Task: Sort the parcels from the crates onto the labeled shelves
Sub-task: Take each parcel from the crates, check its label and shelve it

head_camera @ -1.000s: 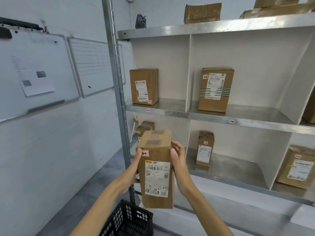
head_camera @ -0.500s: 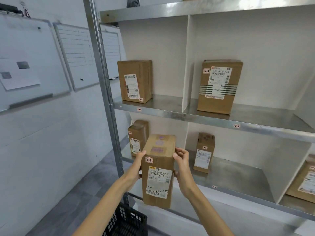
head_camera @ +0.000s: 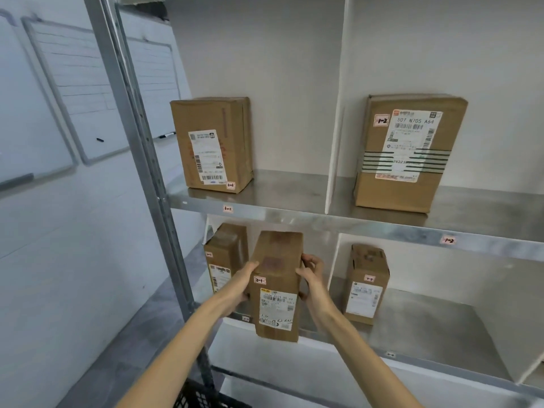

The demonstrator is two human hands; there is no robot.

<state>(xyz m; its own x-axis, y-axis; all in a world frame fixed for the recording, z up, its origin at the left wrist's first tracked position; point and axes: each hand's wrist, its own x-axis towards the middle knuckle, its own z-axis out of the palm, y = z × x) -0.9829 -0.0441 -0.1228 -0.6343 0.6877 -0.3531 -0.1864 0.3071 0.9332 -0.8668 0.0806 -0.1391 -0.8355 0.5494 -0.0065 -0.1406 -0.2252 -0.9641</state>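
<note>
A tall brown parcel (head_camera: 276, 287) with a pink "2-1" sticker and a white shipping label is held upright between both hands, at the front edge of the lower left shelf bay. My left hand (head_camera: 243, 282) grips its left side and my right hand (head_camera: 312, 275) grips its right side. Behind it in the same bay stands another brown parcel (head_camera: 225, 254), partly hidden. The shelf edge (head_camera: 391, 353) below carries small pink tags.
The upper shelf (head_camera: 294, 213) holds a parcel tagged "1-1" (head_camera: 212, 145) and one tagged "1-2" (head_camera: 409, 151). A "2-2" parcel (head_camera: 366, 284) stands in the lower right bay. A steel upright (head_camera: 138, 136) is at left, a black crate (head_camera: 203, 397) below, whiteboards (head_camera: 73, 89) on the wall.
The view has moved closer to the shelves. Both hands have carried the parcel forward and up toward the lower left bay.
</note>
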